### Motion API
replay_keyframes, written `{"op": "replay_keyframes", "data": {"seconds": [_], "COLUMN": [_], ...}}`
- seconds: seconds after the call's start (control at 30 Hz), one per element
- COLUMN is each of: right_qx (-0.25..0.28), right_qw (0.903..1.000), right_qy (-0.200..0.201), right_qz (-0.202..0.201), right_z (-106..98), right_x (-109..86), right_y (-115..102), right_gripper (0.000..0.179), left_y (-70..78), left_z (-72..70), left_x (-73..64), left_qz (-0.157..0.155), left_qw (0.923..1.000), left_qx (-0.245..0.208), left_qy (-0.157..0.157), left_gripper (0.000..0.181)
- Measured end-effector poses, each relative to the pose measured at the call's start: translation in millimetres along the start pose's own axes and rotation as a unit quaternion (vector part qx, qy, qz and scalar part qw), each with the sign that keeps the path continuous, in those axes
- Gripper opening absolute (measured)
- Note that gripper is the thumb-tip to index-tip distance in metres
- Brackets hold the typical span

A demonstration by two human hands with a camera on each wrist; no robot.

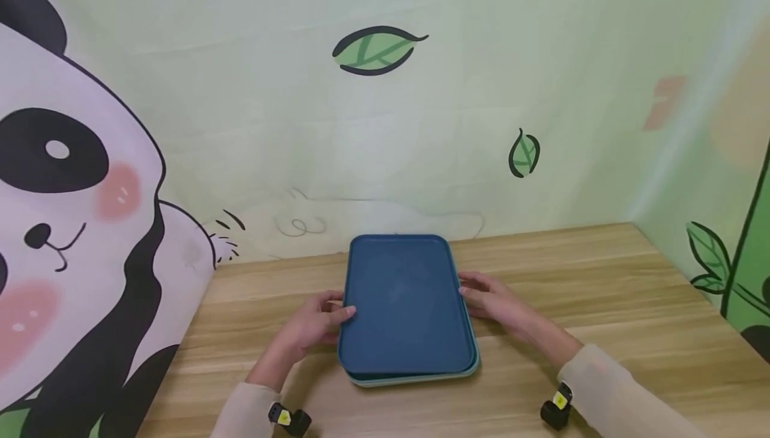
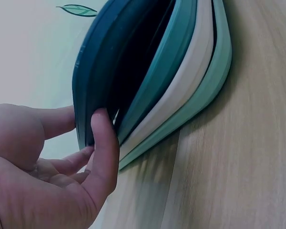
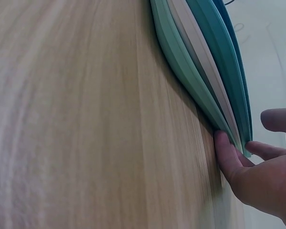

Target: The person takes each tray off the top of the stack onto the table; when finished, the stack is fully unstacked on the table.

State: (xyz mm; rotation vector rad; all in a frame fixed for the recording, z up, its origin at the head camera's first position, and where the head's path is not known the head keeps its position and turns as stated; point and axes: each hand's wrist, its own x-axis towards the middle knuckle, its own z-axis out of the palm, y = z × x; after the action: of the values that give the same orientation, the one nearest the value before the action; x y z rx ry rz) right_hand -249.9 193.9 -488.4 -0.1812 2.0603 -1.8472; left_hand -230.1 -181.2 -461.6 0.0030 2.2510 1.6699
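A stack of rectangular trays lies on the table. The dark blue tray (image 1: 406, 304) is on top, its left edge raised, with a dark gap over the teal tray (image 2: 169, 62). Beneath are a pale cream tray (image 2: 190, 62) and a light green tray (image 2: 223, 62). My left hand (image 1: 315, 321) pinches the blue tray's left edge, thumb above and fingers below. At the stack's right side, the fingers of my right hand (image 1: 496, 299) touch the tray edges. In the right wrist view, the right thumb (image 3: 275, 119) stands apart from the trays.
The wood-grain table (image 1: 571, 277) extends to both sides of the stack. Behind it hangs a pale green backdrop (image 1: 457, 117) with leaves and a large panda (image 1: 78, 224) printed on it. Small black devices are strapped at both wrists.
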Motion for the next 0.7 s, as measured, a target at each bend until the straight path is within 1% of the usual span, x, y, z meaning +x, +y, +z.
{"op": "replay_keyframes", "data": {"seconds": [0.17,0.3,0.47,0.57,0.7], "right_qx": [0.011,0.017,0.019,0.019,0.017], "right_qw": [0.9999,0.9998,0.9998,0.9998,0.9998], "right_qy": [-0.003,-0.003,-0.007,-0.005,-0.004], "right_qz": [-0.003,-0.003,-0.005,-0.004,-0.001], "right_z": [0.9,0.4,-0.4,-0.7,-0.1], "right_x": [1.2,2.0,2.4,2.4,2.0], "right_y": [-0.6,0.8,1.9,1.3,0.2], "right_gripper": [0.054,0.053,0.053,0.054,0.056], "left_y": [-2.6,-2.0,0.4,1.9,2.1], "left_z": [-1.7,-3.7,-6.3,-6.7,-6.2], "left_x": [2.2,3.4,-0.2,-1.2,-3.5], "left_qz": [0.004,0.008,0.004,0.000,0.002], "left_qw": [0.9999,0.9995,0.9986,0.9981,0.9971], "left_qx": [-0.014,-0.028,-0.048,-0.060,-0.077], "left_qy": [0.003,-0.010,-0.019,-0.016,-0.001], "left_gripper": [0.050,0.051,0.057,0.059,0.060]}}
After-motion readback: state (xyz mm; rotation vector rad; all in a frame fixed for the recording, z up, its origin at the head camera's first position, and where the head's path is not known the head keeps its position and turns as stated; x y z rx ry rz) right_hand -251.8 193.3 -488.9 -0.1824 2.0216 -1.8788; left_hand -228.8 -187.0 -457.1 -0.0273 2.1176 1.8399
